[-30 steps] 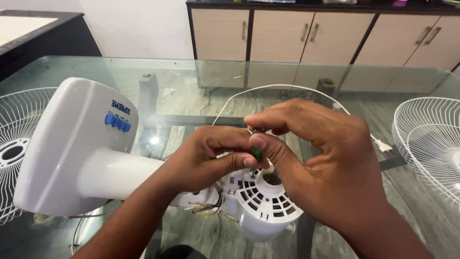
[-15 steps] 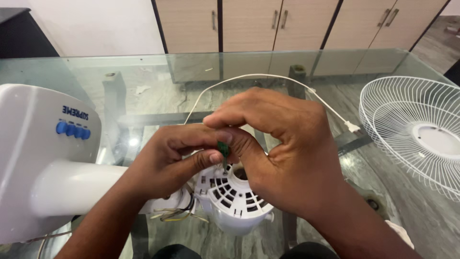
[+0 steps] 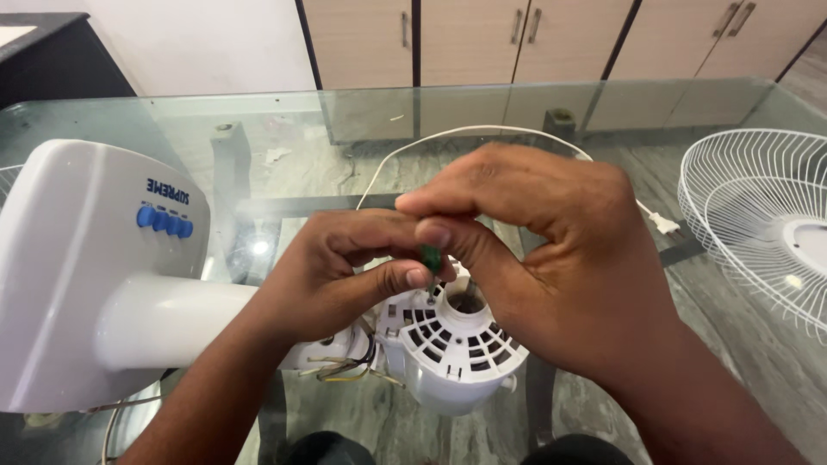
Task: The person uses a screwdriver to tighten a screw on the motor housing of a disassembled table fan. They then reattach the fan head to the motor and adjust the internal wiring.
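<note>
Both hands pinch the green screwdriver over the motor; best kept upright, fingers tight.

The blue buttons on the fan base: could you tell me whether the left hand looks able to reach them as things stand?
Probably yes. The blue buttons face up uncovered on the fan base, beside the left hand, though it now pinches a small green tool.

Blue printed label on white fan base, above blue buttons.
</note>
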